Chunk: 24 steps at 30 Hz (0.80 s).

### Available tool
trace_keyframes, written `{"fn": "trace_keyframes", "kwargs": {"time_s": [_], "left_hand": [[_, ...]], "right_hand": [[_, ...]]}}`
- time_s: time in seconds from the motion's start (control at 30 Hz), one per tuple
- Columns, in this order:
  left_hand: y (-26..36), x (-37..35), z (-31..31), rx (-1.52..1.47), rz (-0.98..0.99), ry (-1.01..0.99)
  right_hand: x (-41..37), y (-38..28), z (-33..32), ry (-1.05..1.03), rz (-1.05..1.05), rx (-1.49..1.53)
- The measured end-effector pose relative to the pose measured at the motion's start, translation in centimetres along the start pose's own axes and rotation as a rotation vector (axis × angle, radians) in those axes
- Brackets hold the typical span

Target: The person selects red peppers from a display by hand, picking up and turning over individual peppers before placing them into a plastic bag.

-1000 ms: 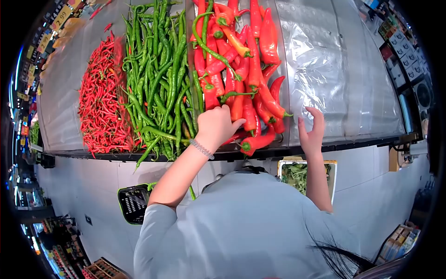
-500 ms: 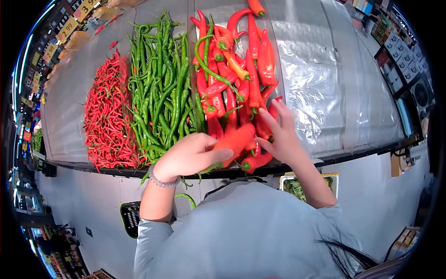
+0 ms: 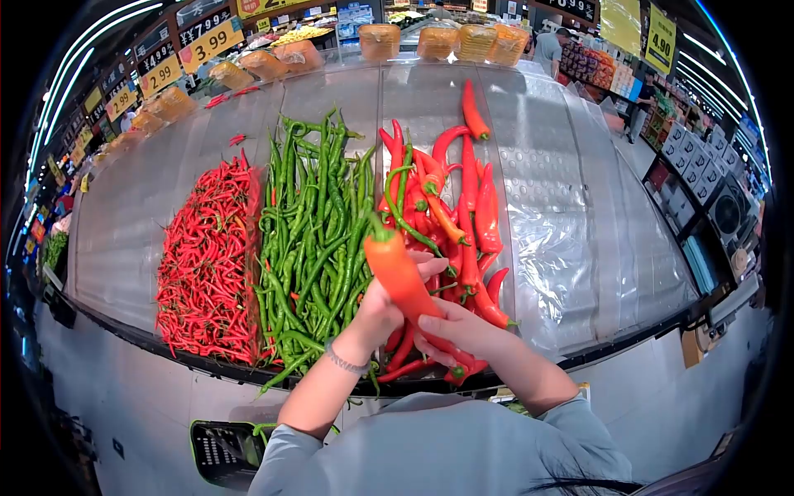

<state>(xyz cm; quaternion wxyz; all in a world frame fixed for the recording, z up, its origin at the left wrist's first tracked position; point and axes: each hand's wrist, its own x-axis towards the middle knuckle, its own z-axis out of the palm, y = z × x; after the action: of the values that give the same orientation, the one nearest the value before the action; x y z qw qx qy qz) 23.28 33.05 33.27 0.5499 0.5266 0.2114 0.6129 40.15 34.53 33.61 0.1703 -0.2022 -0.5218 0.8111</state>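
A large red chili pepper, orange near its green stem, is held up at a slant over the display, stem end up and to the left. Behind its middle, my left hand wraps round it, partly hidden by it. My right hand grips the lower part, thumb across the front and fingers underneath. Beyond and below the hands lies a pile of long red peppers, with a curved green one on top. Long green chilies are heaped left of my left hand.
Small red chilies fill the left section. Plastic-covered metal display surface stretches to the right. Packaged goods line the back edge. Below the front edge, a black basket with green trim stands on the floor. People are in the background.
The held pepper has been raised and turned stem-up. My right hand, earlier open over the pile, has closed on its lower part. The camera view has tilted up.
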Motion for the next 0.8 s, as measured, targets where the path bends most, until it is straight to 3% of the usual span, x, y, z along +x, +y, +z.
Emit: {"fn": "trace_keyframes", "kwargs": {"time_s": [0.03,0.1,0.17,0.23,0.3,0.43,0.53,0.57,0.63,0.7,0.77,0.8], "left_hand": [[-0.1,1.2,-0.3,-0.151,-0.070,0.051],[-0.2,3.4,-1.8,-0.455,-0.197,0.175],[1.9,4.9,-1.3,-0.719,-0.307,0.307],[2.8,5.2,-1.7,-0.707,-0.243,0.300],[3.4,5.2,-2.3,-0.658,-0.188,0.219],[3.4,5.2,-2.8,-0.600,-0.194,0.242],[3.7,5.3,-2.6,-0.439,-0.235,0.346],[3.6,5.4,-2.5,-0.357,-0.259,0.395],[3.2,5.8,-2.4,-0.237,-0.123,0.490],[1.5,6.1,-3.7,-0.057,-0.187,0.433],[-0.8,6.7,-3.1,0.181,-0.424,0.247],[-2.7,6.9,-2.4,0.343,-0.510,0.260]], "right_hand": [[0.4,-0.5,0.6,-0.041,0.084,0.233],[1.4,-1.2,2.0,-0.006,-0.049,0.259],[1.7,-1.0,2.4,-0.056,-0.056,0.500],[2.1,-0.4,2.4,-0.144,-0.098,0.626],[1.8,-0.2,3.8,-0.065,-0.174,0.659],[1.9,0.8,3.4,-0.091,-0.085,0.763],[1.7,0.4,3.8,0.007,-0.137,0.568],[1.3,0.0,3.3,0.068,-0.164,0.376],[0.1,-0.6,3.5,0.454,-0.352,0.058],[-1.7,0.2,-0.7,0.818,-0.561,-0.509],[-4.5,1.0,-5.1,1.131,-0.697,-0.679],[-6.0,1.3,-6.6,1.223,-0.614,-0.881]]}}
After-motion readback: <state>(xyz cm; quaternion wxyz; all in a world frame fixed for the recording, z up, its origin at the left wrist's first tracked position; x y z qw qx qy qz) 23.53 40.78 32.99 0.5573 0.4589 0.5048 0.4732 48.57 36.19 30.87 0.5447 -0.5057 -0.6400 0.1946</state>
